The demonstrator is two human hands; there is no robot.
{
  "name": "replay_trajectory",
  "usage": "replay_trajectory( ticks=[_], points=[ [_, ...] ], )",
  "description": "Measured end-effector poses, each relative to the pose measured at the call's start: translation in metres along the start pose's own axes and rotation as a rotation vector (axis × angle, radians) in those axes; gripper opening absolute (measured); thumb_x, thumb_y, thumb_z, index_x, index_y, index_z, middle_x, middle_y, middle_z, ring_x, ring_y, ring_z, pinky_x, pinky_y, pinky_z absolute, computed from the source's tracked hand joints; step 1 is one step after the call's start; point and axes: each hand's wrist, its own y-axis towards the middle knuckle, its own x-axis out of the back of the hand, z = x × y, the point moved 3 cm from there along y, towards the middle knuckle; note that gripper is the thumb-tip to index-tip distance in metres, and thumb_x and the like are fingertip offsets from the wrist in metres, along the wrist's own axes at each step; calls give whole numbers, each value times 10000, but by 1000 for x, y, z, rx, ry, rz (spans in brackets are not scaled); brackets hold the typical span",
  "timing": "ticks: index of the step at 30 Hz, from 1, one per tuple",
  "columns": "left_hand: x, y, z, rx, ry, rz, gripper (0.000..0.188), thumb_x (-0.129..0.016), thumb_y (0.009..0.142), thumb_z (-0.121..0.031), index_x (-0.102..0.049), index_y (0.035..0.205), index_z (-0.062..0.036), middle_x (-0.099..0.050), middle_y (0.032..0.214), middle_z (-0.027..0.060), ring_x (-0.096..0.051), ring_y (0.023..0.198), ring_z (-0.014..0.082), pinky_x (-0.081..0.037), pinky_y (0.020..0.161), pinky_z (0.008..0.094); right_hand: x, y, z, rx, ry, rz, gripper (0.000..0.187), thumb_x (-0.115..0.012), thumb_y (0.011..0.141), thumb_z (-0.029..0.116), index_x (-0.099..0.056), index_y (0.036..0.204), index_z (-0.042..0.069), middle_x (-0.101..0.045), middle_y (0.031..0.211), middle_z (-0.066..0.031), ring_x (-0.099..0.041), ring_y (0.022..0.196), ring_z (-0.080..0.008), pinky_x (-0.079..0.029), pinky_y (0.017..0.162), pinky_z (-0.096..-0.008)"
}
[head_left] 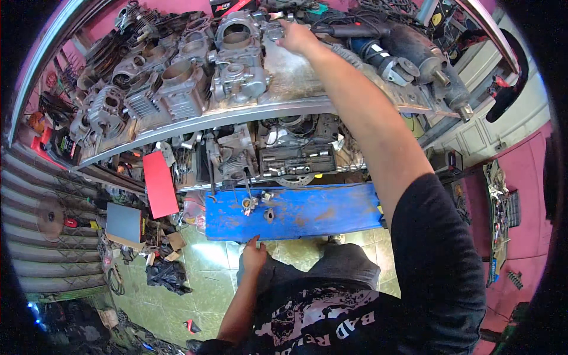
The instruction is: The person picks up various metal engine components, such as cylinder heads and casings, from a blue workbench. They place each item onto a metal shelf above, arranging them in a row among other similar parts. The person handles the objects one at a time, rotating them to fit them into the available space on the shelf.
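My right arm stretches up to the upper shelf [296,83]. There my right hand [297,39] is among small metal parts [274,29], with finger and thumb apart and nothing visible between them. Left of it stand engine cylinders, one with a wide round bore [236,38], and a grey carburetor [239,81]. My left hand [254,255] is low, at the near edge of the blue bench [319,207]; a finger points toward the bench and the hand holds nothing visible. On the bench lie a small carburetor-like part [247,205] and an oval metal flange [270,215].
Exhaust mufflers [408,50] lie at the shelf's right. Below the shelf sit a tray of sockets [297,161] and more engine parts. A red panel [160,184] leans left of the bench. A grey box [125,223] and a black plastic bag [167,276] are at the left.
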Motion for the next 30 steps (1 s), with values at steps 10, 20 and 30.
replay_trajectory(
  ticks=[10,20,30],
  points=[
    [-16,-38,27,-46,11,57,322,-648,921,-199,-701,1191,-33,-715,1133,241,-685,1042,439,-547,927,502,-22,33,-20,6,190,-1,624,-795,849,533,-623,1424,361,-739,1101,-192,-728,980,-312,-561,914,-435],
    [-34,-41,28,-28,-20,59,318,-638,893,-160,-699,1173,-23,-708,1108,247,-677,1032,444,-551,905,507,-22,36,-21,-83,453,143,484,-779,937,327,-664,1402,257,-701,802,-42,-607,532,-112,-497,526,-319],
    [-59,-16,65,56,-23,200,480,-712,869,-236,-652,1297,-26,-681,1225,264,-641,1154,448,-516,1012,501,60,-260,84,120,1052,-129,369,-714,962,175,-674,1297,26,-748,1163,-70,-684,773,-115,-535,577,-310]
  ],
)
